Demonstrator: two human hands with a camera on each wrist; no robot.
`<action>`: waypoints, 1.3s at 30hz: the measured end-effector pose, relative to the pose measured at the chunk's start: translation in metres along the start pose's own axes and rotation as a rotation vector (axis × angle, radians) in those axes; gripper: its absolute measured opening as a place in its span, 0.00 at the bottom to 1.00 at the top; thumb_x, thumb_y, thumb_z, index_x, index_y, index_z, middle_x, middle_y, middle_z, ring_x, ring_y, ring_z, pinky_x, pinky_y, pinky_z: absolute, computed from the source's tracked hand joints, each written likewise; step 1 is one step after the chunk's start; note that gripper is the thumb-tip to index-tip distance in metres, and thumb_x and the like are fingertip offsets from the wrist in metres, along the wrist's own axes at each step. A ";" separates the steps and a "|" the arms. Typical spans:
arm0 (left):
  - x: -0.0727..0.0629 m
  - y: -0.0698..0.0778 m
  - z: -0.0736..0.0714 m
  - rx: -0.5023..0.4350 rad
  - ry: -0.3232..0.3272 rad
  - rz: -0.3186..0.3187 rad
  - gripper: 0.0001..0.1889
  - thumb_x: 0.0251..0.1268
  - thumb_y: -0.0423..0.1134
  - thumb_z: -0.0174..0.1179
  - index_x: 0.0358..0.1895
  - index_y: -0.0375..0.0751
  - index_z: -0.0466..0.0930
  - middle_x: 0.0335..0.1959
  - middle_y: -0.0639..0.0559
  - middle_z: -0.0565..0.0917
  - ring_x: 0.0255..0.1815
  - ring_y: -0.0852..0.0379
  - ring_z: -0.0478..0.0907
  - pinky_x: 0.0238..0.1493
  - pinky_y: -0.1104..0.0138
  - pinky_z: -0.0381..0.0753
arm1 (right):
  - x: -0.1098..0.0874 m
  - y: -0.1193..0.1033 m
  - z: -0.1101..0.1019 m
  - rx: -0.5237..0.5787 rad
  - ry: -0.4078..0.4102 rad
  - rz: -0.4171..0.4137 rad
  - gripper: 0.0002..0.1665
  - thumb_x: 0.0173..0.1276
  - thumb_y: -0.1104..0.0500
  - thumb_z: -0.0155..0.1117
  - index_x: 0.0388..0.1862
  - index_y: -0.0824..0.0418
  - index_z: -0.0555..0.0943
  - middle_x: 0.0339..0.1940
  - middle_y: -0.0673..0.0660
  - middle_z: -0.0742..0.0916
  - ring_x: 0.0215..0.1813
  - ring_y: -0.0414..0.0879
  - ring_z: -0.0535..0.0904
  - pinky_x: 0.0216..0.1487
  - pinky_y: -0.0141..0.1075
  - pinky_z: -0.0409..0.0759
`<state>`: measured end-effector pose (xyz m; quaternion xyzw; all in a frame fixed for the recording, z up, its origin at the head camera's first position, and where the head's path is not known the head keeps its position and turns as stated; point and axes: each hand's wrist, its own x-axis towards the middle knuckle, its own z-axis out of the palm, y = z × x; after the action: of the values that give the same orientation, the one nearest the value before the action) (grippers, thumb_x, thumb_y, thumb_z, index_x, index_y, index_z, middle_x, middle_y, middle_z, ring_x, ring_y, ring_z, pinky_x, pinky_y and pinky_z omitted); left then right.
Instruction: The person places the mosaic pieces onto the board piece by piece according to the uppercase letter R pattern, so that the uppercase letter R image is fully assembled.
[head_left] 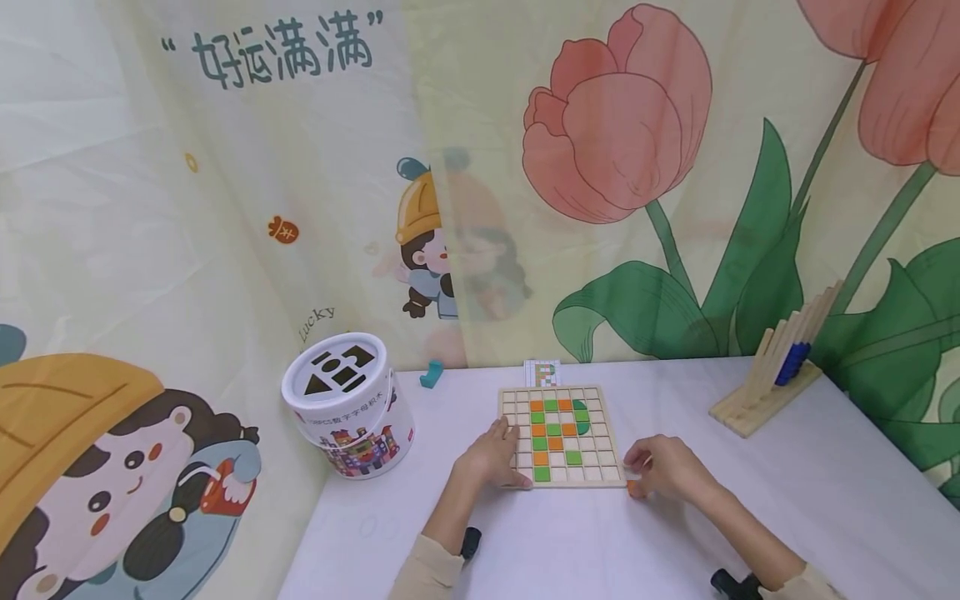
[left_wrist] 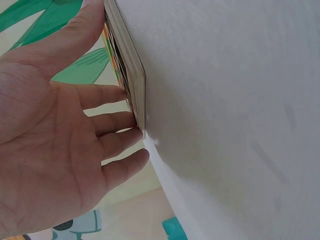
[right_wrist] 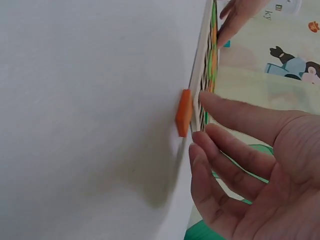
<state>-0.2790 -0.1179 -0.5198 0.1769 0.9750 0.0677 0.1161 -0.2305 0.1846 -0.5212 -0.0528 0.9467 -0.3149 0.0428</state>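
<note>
A square wooden grid board (head_left: 602,457) lies on the white table, with orange, green and dark-green pieces set in several cells. My left hand (head_left: 491,454) rests against its left side, fingers fairly straight on the edge and thumb at the near corner. In the left wrist view, the fingertips of the left hand (left_wrist: 65,140) touch the board's edge (left_wrist: 131,75). By the near right corner lies a small orange block (right_wrist: 183,113). My right hand (head_left: 671,468) hovers at this block, its fingers loosely bent; in the right wrist view a gap separates thumb and fingertips from it.
Behind the board sits a small pattern card (head_left: 546,372). A white bucket (head_left: 360,417) with shape holes in its lid stands at left, near a teal piece (head_left: 431,374). At right is a wooden stand (head_left: 780,367) with sticks and blue parts. A printed curtain (head_left: 480,250) hangs behind.
</note>
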 end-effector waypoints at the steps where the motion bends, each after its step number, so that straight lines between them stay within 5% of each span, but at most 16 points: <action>1: 0.000 0.000 0.000 0.002 0.001 0.001 0.55 0.54 0.60 0.77 0.80 0.35 0.62 0.83 0.37 0.59 0.84 0.44 0.54 0.80 0.55 0.62 | -0.001 0.002 0.000 0.001 -0.007 0.007 0.21 0.45 0.67 0.87 0.38 0.59 0.88 0.31 0.49 0.85 0.35 0.45 0.78 0.37 0.38 0.82; 10: 0.000 -0.001 0.000 -0.007 0.004 0.009 0.55 0.55 0.60 0.77 0.80 0.35 0.62 0.83 0.36 0.59 0.84 0.43 0.54 0.80 0.54 0.62 | 0.000 0.013 0.001 0.027 -0.029 -0.004 0.21 0.45 0.72 0.86 0.36 0.58 0.88 0.27 0.49 0.83 0.32 0.44 0.77 0.32 0.35 0.81; 16: 0.002 0.001 0.001 -0.018 0.005 0.002 0.56 0.53 0.61 0.77 0.80 0.35 0.62 0.83 0.37 0.58 0.85 0.43 0.53 0.81 0.54 0.61 | 0.008 0.019 -0.005 0.139 -0.032 -0.025 0.19 0.49 0.72 0.83 0.39 0.59 0.88 0.28 0.49 0.86 0.32 0.45 0.81 0.31 0.35 0.82; 27: 0.002 -0.001 -0.002 -0.016 -0.008 -0.007 0.56 0.54 0.61 0.77 0.80 0.34 0.62 0.83 0.37 0.58 0.85 0.44 0.52 0.81 0.56 0.60 | 0.033 -0.003 0.010 0.343 -0.038 -0.142 0.14 0.57 0.68 0.81 0.42 0.65 0.87 0.30 0.52 0.89 0.34 0.45 0.84 0.36 0.30 0.83; 39: 0.001 0.000 0.001 -0.006 0.007 0.002 0.55 0.53 0.61 0.77 0.80 0.34 0.63 0.83 0.37 0.59 0.85 0.44 0.54 0.80 0.55 0.62 | 0.045 -0.001 0.035 0.331 -0.032 -0.042 0.13 0.57 0.64 0.83 0.40 0.58 0.88 0.30 0.50 0.87 0.36 0.45 0.82 0.36 0.31 0.83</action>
<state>-0.2800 -0.1175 -0.5213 0.1773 0.9750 0.0712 0.1131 -0.2712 0.1573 -0.5502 -0.0696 0.8798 -0.4664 0.0595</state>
